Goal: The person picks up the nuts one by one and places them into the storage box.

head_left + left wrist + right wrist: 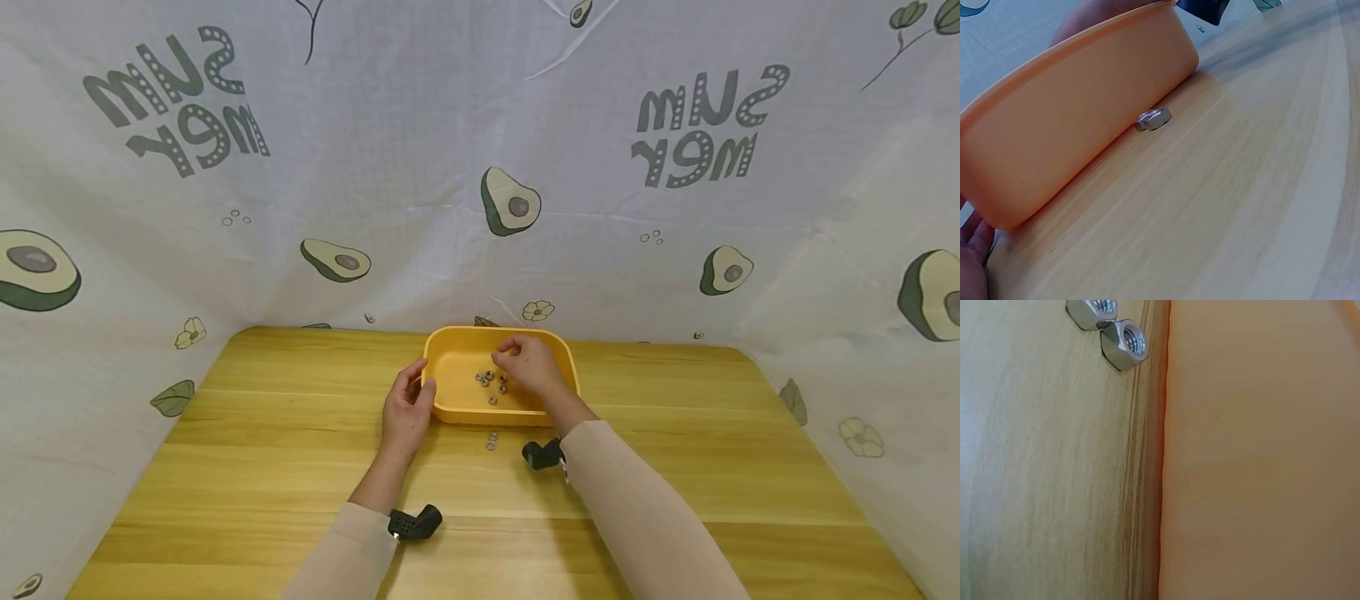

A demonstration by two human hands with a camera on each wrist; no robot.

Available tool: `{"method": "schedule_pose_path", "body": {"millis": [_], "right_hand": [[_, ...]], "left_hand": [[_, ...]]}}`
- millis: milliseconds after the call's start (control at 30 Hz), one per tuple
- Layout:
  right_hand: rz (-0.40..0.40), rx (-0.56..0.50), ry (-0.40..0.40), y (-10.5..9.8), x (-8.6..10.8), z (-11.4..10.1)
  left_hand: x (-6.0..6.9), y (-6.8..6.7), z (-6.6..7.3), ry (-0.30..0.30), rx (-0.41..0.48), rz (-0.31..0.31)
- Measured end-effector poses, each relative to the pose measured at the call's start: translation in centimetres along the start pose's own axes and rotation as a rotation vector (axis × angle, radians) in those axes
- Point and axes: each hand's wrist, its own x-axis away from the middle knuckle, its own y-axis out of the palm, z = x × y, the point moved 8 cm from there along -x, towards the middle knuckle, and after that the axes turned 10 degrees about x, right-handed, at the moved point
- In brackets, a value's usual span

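A yellow plastic tray (468, 414) stands at the back of the wooden table. Several metal hex nuts (490, 376) lie on its floor. Two more nuts (1124, 345) lie touching each other on the table, just outside the tray's near wall. My left hand (407, 414) rests against the tray's left end, thumb and fingers at the rim; in the left wrist view its fingers (977, 236) show by the tray's corner. My right hand (528, 364) is over the tray's right half, thumb and forefinger brought close together. Whether a nut is between those fingertips cannot be made out.
Behind the table (300, 467) hangs a white cloth (420, 125) printed with avocados and letters. It also drapes down at both sides. A black wrist camera mount (416, 523) juts from the left sleeve, and another mount (542, 454) from the right.
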Motion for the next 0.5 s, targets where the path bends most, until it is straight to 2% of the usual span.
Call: {"method": "schedule_pose_path", "body": {"millis": [200, 500], "right_hand": [[-0.002, -0.005, 0.008, -0.2, 0.2, -0.1], [0.014, -0.001, -0.049, -1.5, 0.5, -0.8]], "left_hand": [[-0.1, 0.1, 0.0, -0.001, 0.002, -0.003], [0.0, 0.0, 0.0, 0.001, 0.002, -0.001]]}}
